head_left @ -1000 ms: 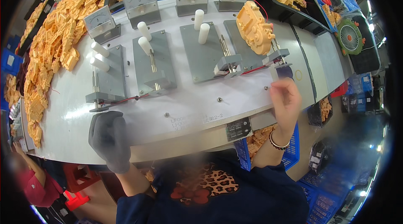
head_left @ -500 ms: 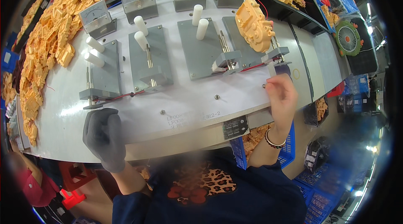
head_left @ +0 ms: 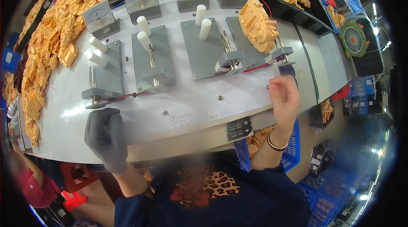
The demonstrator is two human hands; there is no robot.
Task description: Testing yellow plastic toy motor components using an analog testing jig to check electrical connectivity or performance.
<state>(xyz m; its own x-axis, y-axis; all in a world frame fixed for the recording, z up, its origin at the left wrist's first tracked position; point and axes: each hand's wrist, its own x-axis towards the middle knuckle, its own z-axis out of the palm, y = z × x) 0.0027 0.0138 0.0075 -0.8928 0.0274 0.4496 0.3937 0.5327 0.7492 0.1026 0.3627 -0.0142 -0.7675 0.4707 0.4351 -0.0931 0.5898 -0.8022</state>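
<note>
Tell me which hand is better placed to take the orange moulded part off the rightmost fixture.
Right. The right hand is bare and sits just below the rightmost fixture carrying the orange part. The left hand, in a dark glove, rests fisted at the bench's near edge, far left.

Surface: a long white curved work surface (head_left: 199, 108), pale and glossy under bright overhead light.
Left side: a heap of orange moulded plastic parts (head_left: 46, 52) spread along the surface's far edge.
Right side: a small green round desk fan (head_left: 353, 39) on a dark tray.
Below: blue slotted plastic crates (head_left: 293, 150) under the surface; a red plastic stool (head_left: 74, 184) on the floor.
</note>
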